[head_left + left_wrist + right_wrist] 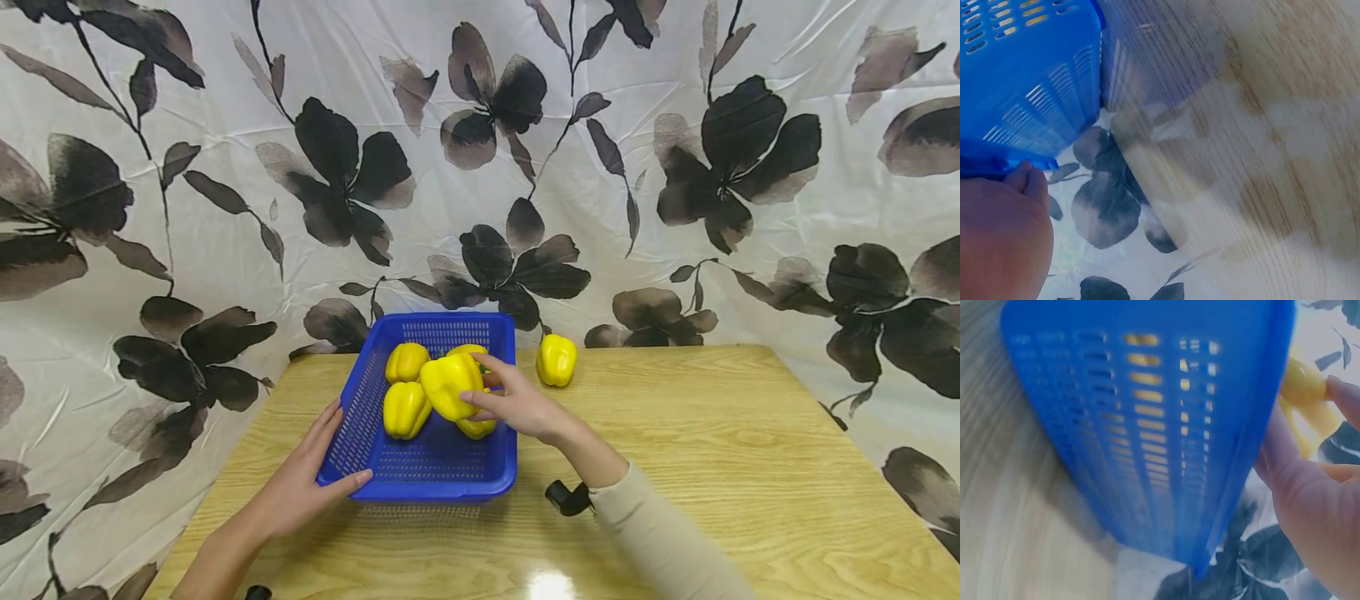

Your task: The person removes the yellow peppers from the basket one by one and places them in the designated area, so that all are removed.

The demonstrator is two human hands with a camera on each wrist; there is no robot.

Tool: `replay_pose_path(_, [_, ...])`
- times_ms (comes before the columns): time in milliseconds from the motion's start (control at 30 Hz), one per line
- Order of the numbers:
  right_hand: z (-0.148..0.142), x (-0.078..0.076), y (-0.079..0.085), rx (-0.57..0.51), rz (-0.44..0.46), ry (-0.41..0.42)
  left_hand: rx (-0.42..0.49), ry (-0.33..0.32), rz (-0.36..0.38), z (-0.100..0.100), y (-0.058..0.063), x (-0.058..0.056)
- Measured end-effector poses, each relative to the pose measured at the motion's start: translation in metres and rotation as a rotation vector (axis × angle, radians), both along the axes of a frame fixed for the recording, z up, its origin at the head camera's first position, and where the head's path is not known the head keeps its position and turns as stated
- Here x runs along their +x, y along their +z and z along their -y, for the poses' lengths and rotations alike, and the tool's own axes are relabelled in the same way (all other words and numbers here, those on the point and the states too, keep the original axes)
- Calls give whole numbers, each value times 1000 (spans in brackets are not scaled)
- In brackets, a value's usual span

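In the head view a blue plastic basket point(420, 492) with slotted walls stands on the table, several yellow bell peppers point(407, 410) inside it. My right hand point(517, 402) grips one yellow bell pepper point(448, 385) between thumb and fingers, above the basket's right half. That pepper point(1307, 384) also shows past the basket rim in the right wrist view. At the basket's front left corner, my left hand point(303, 483) holds the rim, thumb over the front edge and fingers along the left side. Its fingertips are partly hidden in the left wrist view.
Another yellow bell pepper point(557, 360) sits on the wooden table point(675, 433), right of the basket near the back edge. A white cloth point(480, 192) with dark flowers hangs behind the table. A small black object point(567, 498) shows beside my right wrist.
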State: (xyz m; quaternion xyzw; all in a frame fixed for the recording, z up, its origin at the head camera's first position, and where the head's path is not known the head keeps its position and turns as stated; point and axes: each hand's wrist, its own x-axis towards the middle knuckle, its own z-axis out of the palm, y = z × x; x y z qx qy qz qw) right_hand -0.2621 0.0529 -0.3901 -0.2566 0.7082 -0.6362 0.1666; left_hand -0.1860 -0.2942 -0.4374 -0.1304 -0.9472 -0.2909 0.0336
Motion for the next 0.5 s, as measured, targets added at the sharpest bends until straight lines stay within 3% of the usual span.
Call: replay_pose_path(500, [-39,-7,2,6,13,-73,9,-11,-8,0,1,2])
